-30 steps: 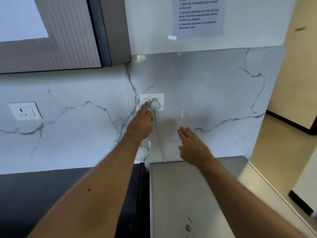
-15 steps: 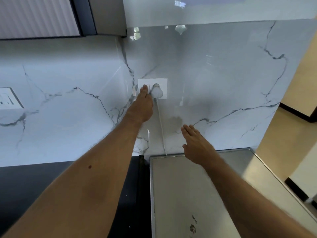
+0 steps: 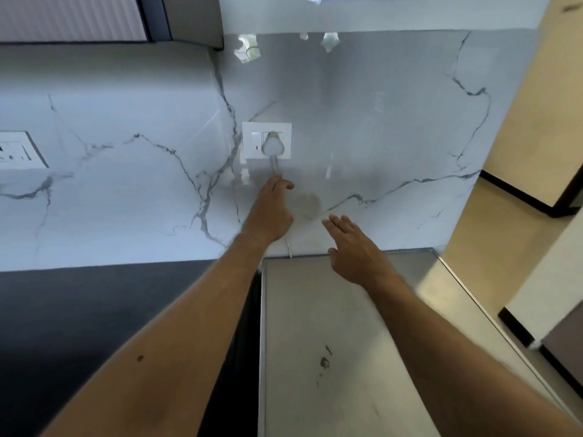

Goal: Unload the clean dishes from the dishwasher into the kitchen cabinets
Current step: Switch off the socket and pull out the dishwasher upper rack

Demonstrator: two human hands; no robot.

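Left hand [image 3: 270,212] of yours hovers just below the wall socket [image 3: 266,140] at twelve o'clock, fingers loosely curled and holding nothing; whether the fingertips brush the white cord [image 3: 275,164] hanging from the plug [image 3: 273,145] cannot be told. To its left, at nine o'clock, a second outlet [image 3: 17,151] sits in the marble backsplash [image 3: 126,197], above the dark countertop [image 3: 94,310] at seven o'clock. Moving rightward, your right hand [image 3: 353,247] floats at about one o'clock, fingers straight and relaxed, empty, over the far edge of the grey steel-looking top [image 3: 347,373] that fills five o'clock.

No dishes show anywhere, nor any dishwasher door or rack. Judging by the cord dropping behind it, that grey top may be the machine's lid, but you cannot confirm this. So the unloading has not started from what is visible.

When you reach the dishes, expect them rigid, breakable and possibly slick with leftover water. Take plates by the rim with thumb on top and fingers beneath, cups by the handle or body, and carry few at once.
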